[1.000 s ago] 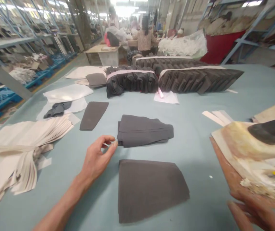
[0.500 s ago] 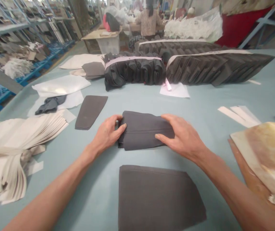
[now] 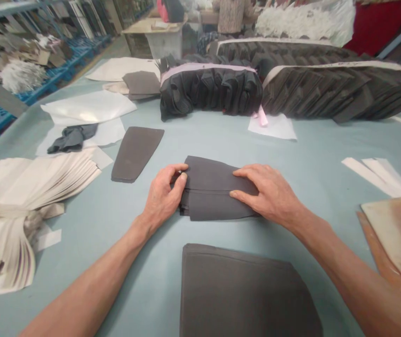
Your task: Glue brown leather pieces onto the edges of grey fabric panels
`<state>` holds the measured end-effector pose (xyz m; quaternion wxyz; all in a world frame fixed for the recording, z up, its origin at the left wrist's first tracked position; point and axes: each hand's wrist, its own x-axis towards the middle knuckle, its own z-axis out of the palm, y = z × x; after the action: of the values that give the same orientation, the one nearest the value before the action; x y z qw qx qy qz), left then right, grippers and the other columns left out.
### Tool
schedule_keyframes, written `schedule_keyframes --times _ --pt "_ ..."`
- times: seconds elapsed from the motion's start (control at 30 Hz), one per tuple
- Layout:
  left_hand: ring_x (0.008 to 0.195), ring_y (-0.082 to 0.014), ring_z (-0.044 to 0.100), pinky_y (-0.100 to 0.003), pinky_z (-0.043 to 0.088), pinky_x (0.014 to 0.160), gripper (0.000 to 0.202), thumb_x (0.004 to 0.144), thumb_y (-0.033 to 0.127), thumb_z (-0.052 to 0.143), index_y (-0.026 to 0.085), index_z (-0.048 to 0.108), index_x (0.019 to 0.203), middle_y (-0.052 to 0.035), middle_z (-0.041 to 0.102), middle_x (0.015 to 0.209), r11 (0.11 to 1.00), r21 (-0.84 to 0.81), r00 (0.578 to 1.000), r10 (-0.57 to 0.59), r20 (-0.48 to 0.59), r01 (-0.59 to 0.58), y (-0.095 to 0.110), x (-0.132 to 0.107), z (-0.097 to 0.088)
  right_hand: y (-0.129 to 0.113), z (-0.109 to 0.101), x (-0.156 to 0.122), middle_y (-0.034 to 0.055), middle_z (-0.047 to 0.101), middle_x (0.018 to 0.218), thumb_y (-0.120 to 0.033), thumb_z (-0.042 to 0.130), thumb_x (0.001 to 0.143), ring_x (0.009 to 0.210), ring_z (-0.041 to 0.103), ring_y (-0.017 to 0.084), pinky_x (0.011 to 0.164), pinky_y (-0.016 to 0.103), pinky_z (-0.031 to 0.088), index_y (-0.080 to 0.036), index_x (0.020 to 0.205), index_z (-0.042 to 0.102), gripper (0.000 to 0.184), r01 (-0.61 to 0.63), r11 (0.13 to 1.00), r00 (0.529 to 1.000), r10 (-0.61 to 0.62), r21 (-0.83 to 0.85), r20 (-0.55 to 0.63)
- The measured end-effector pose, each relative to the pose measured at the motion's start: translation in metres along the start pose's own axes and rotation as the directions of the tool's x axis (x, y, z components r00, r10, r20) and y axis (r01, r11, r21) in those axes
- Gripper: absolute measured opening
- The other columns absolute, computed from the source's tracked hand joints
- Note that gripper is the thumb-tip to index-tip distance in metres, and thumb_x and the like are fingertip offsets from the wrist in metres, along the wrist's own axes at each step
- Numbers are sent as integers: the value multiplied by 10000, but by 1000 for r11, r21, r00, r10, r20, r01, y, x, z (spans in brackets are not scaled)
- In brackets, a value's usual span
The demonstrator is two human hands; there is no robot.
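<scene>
Stacked dark grey fabric pieces [image 3: 214,175] lie in front of me, with a seam or fold line running across them. My left hand [image 3: 167,192] closes on their left edge, its thumb on top and its fingertips at the upper corner. Over the right end, my right hand [image 3: 271,192] presses with thumb and fingers, covering that edge. Nearer to me rests a larger stack of dark grey cut panels [image 3: 246,290]. A smaller tapered dark grey panel [image 3: 137,153] lies flat beyond my left hand.
Tied bundles of dark pieces [image 3: 214,91] and grey pieces [image 3: 337,89] line the far side of the table [image 3: 144,290]. Fanned cream fabric [image 3: 46,182] is at left. White strips [image 3: 379,175] and a stained sheet [image 3: 397,234] are at right. A person [image 3: 230,16] sits beyond.
The view has tipped down and turned slightly left. Both hands stay on the fabric pieces; the right fingers and thumb are closer together, and the top layer's line has shifted slightly.
</scene>
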<state>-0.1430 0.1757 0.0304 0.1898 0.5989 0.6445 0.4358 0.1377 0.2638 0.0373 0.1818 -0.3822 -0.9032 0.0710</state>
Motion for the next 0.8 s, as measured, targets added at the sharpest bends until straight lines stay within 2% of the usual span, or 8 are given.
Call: schedule_keyframes --times 0.1,0.23,0.4,0.47,0.57,0.63,0.73,0.8 --pt "1128 -249 690 -434 538 1061 306 1036 322 515 185 724 1213 -102 780 1231 999 -3 998 53 -36 -53 -1 -1 -1 0 -2 6 115 729 1270 -467 704 1003 1153 662 327 1016 499 490 -216 1292 700 382 51 998 997 -49 -37 54" --pt "1211 -239 675 -427 513 1132 344 993 201 471 198 737 1212 -81 779 1266 988 -73 991 129 -43 -132 -2 -3 -3 -3 -5 12 142 713 1301 -539 769 939 1165 665 356 1011 520 505 -190 1273 695 488 90 994 994 -85 -60 74" --pt "1231 -223 688 -410 527 1140 513 848 90 435 205 764 1225 -47 795 1270 976 -148 987 151 -53 -158 -1 -1 -1 -27 -2 21 185 660 1434 -569 782 900 1248 641 392 1047 551 517 -172 1383 640 641 83 994 996 -81 -67 33" --pt "1208 -222 702 -407 543 1124 528 828 96 443 200 772 1227 -46 798 1267 970 -194 989 134 -66 -144 0 0 0 -39 1 26 176 654 1462 -494 754 927 1272 639 384 1064 545 514 -175 1383 643 567 84 995 996 -84 -54 12" --pt "1114 -199 725 -378 572 1060 522 814 111 460 197 770 1225 -44 801 1219 948 -305 993 68 -97 -95 -1 0 3 -49 5 33 125 735 1345 -268 598 980 1221 689 320 1047 476 532 -203 1244 718 297 73 996 997 -71 43 -40" --pt "986 -169 721 -346 594 959 533 819 134 485 196 725 1291 -42 794 1135 910 -408 992 31 -121 -78 -2 1 5 -52 4 36 100 790 1197 -209 513 984 1105 739 280 978 420 552 -213 1142 759 293 29 991 995 -16 129 -100" --pt "803 -132 662 -298 580 781 537 851 199 554 191 630 1383 -35 770 1023 855 -516 985 -46 -169 -48 -5 4 7 -52 -6 36 66 811 973 -305 524 1000 876 753 252 809 364 542 -225 1077 795 292 -121 969 977 155 216 -148" --pt "737 -120 631 -278 547 706 475 867 244 596 190 636 1337 -33 764 981 846 -533 973 -124 -195 1 -8 6 9 -53 -18 36 44 792 878 -393 568 997 786 721 233 737 339 502 -227 1037 800 288 -203 947 957 246 249 -154"
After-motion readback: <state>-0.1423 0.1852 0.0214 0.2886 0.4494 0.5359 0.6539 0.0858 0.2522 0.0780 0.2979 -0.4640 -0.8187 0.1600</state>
